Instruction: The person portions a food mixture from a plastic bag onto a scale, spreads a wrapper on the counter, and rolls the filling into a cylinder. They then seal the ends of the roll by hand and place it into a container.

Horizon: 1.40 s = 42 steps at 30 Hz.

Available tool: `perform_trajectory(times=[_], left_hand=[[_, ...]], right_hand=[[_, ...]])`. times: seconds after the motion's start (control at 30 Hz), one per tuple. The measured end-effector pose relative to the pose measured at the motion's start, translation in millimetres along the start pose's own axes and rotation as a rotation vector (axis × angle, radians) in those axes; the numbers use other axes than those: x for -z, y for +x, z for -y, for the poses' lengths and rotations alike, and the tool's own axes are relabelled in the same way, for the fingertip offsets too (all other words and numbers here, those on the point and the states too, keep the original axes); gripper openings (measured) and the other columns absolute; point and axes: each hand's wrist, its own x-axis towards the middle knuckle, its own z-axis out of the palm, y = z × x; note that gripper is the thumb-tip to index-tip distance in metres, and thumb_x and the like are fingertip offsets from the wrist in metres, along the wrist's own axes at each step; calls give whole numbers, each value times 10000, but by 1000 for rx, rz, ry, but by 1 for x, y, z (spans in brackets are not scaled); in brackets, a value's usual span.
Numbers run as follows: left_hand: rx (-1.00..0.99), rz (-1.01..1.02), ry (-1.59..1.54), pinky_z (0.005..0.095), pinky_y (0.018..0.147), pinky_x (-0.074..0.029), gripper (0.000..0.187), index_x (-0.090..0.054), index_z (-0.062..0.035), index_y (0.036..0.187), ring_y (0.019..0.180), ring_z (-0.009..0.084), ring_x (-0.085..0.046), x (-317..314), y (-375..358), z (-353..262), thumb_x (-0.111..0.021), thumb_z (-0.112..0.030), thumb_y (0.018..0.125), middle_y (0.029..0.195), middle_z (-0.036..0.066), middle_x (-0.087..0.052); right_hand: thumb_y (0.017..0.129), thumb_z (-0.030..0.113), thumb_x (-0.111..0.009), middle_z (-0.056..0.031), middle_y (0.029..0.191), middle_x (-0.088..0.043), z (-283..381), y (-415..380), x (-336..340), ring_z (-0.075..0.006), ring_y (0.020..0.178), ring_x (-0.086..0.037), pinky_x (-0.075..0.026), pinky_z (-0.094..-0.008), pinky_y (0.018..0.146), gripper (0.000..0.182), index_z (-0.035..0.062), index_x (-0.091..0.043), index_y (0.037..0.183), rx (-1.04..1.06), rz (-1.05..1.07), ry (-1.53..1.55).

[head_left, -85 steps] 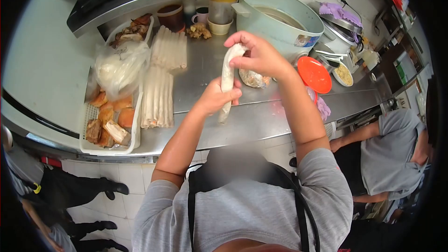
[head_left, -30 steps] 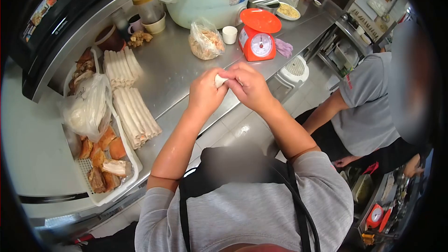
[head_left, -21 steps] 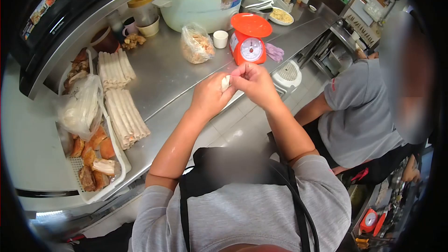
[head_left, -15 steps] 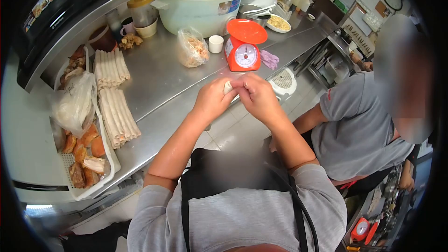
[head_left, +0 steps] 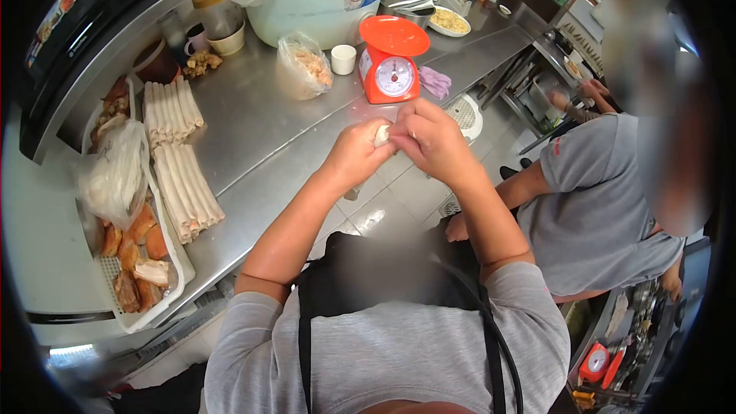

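My left hand [head_left: 357, 152] is closed around a small white piece [head_left: 382, 136], in front of the steel counter's edge. It may be soft and folded, but most of it is hidden by fingers, so its kind cannot be told. Pressed against the same piece, my right hand [head_left: 429, 140] has its fingers bent in a pinch. Just beyond the hands stands a red kitchen scale [head_left: 394, 69] with an empty pan. Stacks of long pale rolls [head_left: 186, 188] lie to the left on the counter.
A white basket [head_left: 182, 268] holds browned chunks and a plastic bag [head_left: 115, 172]. Farther back are a clear bag of orange-pink filling [head_left: 305, 69], a white cup [head_left: 343, 60], a large pale tub [head_left: 307, 8] and purple gloves [head_left: 435, 82]. A co-worker [head_left: 598, 199] stands close on the right.
My right hand has lifted slightly and its fingers have turned over the white piece, which shows more now. The view has shifted a little. The co-worker's arm has moved.
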Motion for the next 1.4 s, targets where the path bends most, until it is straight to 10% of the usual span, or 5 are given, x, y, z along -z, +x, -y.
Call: perform_trajectory(times=[0.47,0.67,1.07,1.4], left_hand=[[-100,-27,112,364,583,-430,154,-546,-29,796,684,324,-551,8,1,17,-622,-138,720,745,146,-570],[80,54,-238,285,550,-413,137,-547,-16,780,605,151,-531,11,3,8,-595,-145,766,700,86,-571],[-198,58,-64,271,578,-417,129,-549,-18,813,627,129,-515,7,0,-3,-600,-118,749,702,59,-560],[65,151,-633,213,554,-412,223,-517,-39,845,610,96,-501,7,3,5,-535,-260,824,685,21,-513]], right_hand=[[606,-27,-546,-101,967,-515,18,-5,-32,-265,840,-497,-380,-350,703,241,110,-600,797,-141,-88,-237],[555,-83,-491,-118,994,-490,17,-7,-33,-285,825,-496,-379,-367,710,347,91,-569,845,-192,-265,153],[567,-77,-496,-121,1047,-473,42,-13,-24,-263,790,-491,-391,-351,713,348,101,-568,857,-162,-187,-325],[700,62,-626,-64,1080,-456,6,-47,-57,-172,964,-474,-391,-312,814,476,79,-386,1111,-426,-205,913]])
